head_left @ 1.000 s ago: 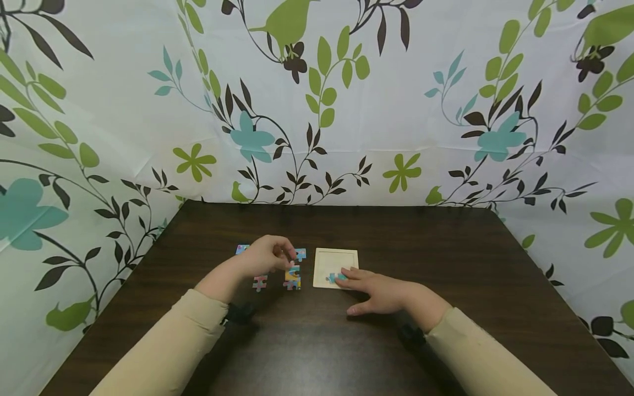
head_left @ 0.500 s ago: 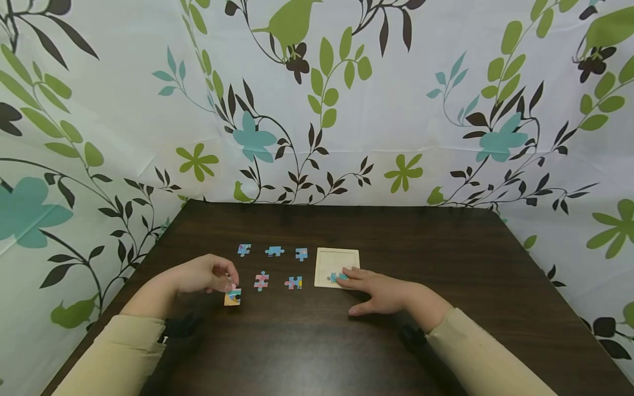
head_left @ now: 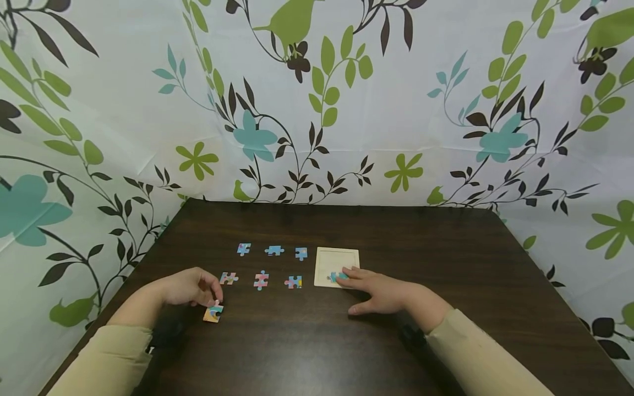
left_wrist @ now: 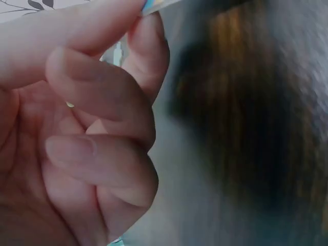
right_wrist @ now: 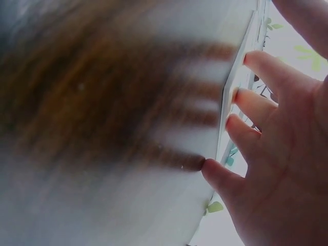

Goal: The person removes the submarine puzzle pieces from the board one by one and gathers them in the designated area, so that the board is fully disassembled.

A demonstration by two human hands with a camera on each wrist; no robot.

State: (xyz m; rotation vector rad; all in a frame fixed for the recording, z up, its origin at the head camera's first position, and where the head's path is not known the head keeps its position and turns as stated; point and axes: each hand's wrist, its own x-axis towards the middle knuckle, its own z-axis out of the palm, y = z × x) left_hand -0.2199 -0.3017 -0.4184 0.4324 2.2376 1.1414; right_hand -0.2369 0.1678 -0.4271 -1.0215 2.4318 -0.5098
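My left hand (head_left: 185, 289) pinches a jigsaw piece (head_left: 213, 313) with orange, white and blue on it, low at the table's left. In the left wrist view, a corner of this jigsaw piece (left_wrist: 156, 5) shows between thumb and forefinger, the other fingers curled in. My right hand (head_left: 378, 291) lies with spread, straight fingers, its fingertips on the square wooden puzzle tray (head_left: 337, 259). A blue jigsaw piece (head_left: 333, 277) sits in the tray's lower part, partly covered by those fingers. The right wrist view shows the fingertips along the edge of the tray (right_wrist: 237, 77).
Left of the tray, loose jigsaw pieces lie in two rows: blue ones (head_left: 274, 251) at the back, and pink-toned ones (head_left: 261, 280) in front. The dark wooden table (head_left: 317, 341) ends at a leaf-patterned cloth (head_left: 346, 110) behind and at the sides.
My left hand has carried the orange jigsaw piece leftward and toward me, from beside the tray past the front row, uncovering the other pieces. My right hand has stayed on the tray.
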